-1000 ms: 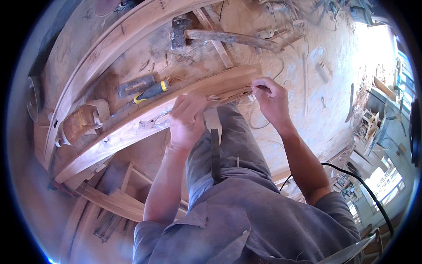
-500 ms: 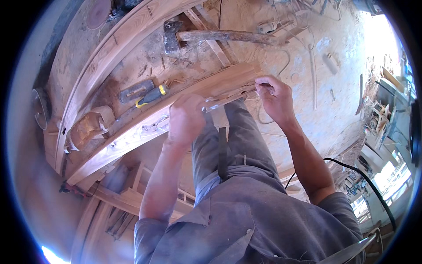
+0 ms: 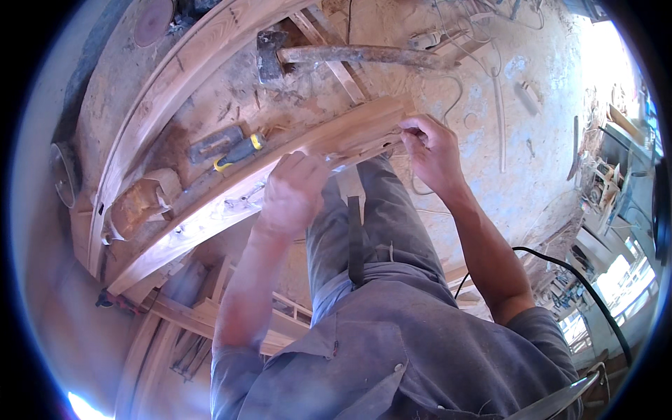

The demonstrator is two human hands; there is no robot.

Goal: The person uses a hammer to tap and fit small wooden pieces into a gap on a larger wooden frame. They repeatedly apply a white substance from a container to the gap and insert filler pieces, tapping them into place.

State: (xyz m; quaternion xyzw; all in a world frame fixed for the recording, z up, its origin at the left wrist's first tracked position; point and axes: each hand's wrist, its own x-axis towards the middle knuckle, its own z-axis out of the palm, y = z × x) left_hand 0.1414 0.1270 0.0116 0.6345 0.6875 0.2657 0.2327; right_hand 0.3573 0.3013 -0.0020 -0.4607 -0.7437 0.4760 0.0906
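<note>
A long pale timber (image 3: pixel 210 210) runs aslant from the lower left up to the middle, over my thighs. It has knots, and slots show along its near face. My left hand (image 3: pixel 292 192) is a closed fist at the timber's near edge; what it grips, if anything, is hidden. Close to the timber's right end, my right hand (image 3: pixel 432 150) has its thumb and fingers drawn together in a pinch. Anything between those fingertips is too small to name. A screwdriver (image 3: pixel 241 151) with a black and yellow handle lies beyond the timber, left of my left hand.
A hammer-like tool (image 3: pixel 357 54) with a long wooden handle lies on the ground ahead. Past the screwdriver are a dark flat block (image 3: pixel 215 143) and a curved timber (image 3: pixel 150 108). A brown, torn-looking piece (image 3: pixel 145 204) lies at left. A black cable (image 3: pixel 584 287) arches at right.
Both hands have shifted slightly left. My left fist has turned a little and its forearm has swung left. The timber, screwdriver and other tools stay in place.
</note>
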